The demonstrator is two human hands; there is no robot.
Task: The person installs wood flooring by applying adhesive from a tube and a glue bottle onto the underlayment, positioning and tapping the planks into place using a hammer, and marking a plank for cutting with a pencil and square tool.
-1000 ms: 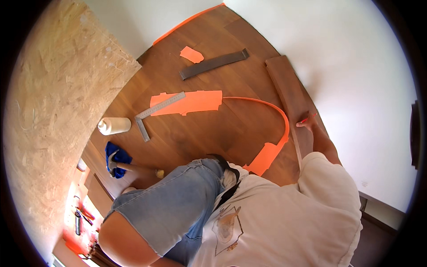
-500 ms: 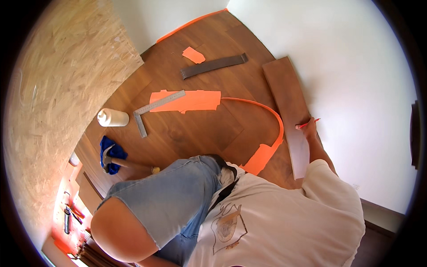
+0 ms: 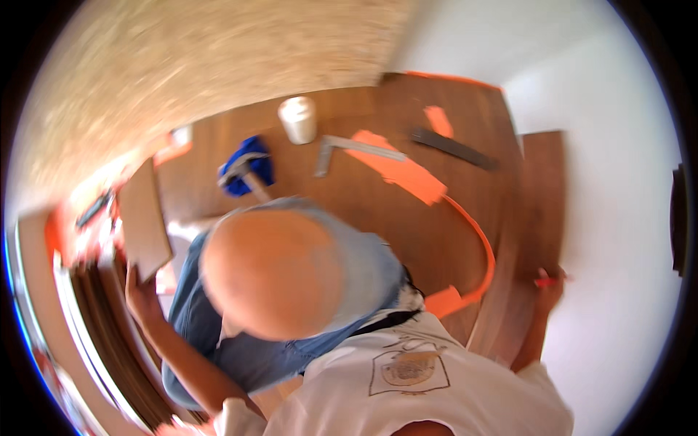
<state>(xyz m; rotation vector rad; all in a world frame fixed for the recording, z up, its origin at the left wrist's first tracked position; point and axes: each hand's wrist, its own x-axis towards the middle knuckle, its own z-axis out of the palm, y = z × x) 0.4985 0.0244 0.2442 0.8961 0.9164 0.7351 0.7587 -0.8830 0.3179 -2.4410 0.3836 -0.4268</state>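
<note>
While your right hand [image 3: 550, 292] is closed around one thin red pencil [image 3: 544, 281] over one long brown wood plank [image 3: 545, 182] by the white wall [image 3: 618, 218], your left hand [image 3: 142, 296] touches the near end of one short brown board [image 3: 144, 214]; can't tell how tightly, too blurry. Out on the brown wood floor [image 3: 422, 236] you've got one white plastic bottle [image 3: 299, 122], one hammer [image 3: 254, 185] on one blue cloth [image 3: 251, 147], one dark flat bar [image 3: 454, 150], one small orange scrap [image 3: 438, 121], plus one L-shaped metal square [image 3: 363, 147] partly over one long orange strip [image 3: 411, 179].
</note>
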